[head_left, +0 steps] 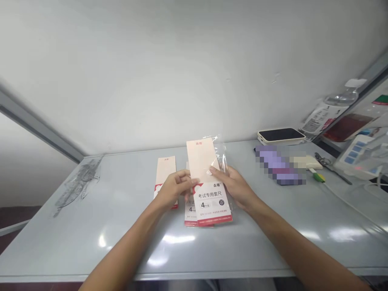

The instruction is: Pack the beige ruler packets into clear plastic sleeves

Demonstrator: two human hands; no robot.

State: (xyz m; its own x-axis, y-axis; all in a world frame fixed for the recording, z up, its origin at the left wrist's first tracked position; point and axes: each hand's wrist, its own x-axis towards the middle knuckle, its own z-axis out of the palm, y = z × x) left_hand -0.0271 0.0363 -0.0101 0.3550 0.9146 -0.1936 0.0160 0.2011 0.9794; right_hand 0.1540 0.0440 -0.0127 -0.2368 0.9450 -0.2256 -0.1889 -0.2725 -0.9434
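Wall [169,72]: pale, plain, standing behind the work.
Table [121,178]: grey, glossy, lamp glare along the front.
Patch [79,184]: far left, dark streaks; print or film, cannot be determined.
Left card [166,166]: flat on the table, partly behind the left hand.
Left hand [174,188]: thumb on the front of the held card [202,159] at its left edge, fingers bent behind; narrow pinch.
Rear card [190,217]: mostly covered by the held card; lying or held, cannot tell.
Held card: between both hands over the table, tilted, printed face to the viewer; contact of its lower edge with the table not established.
Sleeve [223,155]: clear film showing past the card's right edge; whether the card sits inside is unclear.
Handling: judged light, thin and fairly stiff, liable to crease; film probably slippery. Best hold is a light pinch at both long edges, clear of the corners.
Right hand [238,186]: thumb flat on the card front, fingers behind; narrow pinch at the right edge.
Right end: blurred-out purple item [275,163], phone [280,135], cable [342,197], bottle [327,110].
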